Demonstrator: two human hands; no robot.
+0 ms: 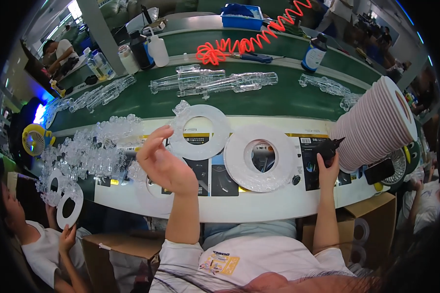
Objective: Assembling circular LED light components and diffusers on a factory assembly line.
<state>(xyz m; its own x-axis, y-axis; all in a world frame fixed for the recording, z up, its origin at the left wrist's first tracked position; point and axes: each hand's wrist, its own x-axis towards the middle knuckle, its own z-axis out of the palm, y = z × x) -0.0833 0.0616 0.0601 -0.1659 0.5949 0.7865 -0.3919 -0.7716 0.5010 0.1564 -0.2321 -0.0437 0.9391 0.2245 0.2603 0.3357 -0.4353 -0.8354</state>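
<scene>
"Right hand?"
"Clamped on a black bottle, just left of the tall ring stack."
"Left hand?"
"Raised, grip loosely apart, just left of a white ring."

From here I see a black bottle, white rings and a white stack with thin stripes. The curly hose is red, the tray blue, the desk white, the belt green.

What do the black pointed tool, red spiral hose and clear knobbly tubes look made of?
Black pointed tool: probably matte plastic, surface dull.
Red spiral hose: likely smooth plastic, loops springy.
Clear knobbly tubes: glossy glass or hard plastic, transparent with highlights.
</scene>
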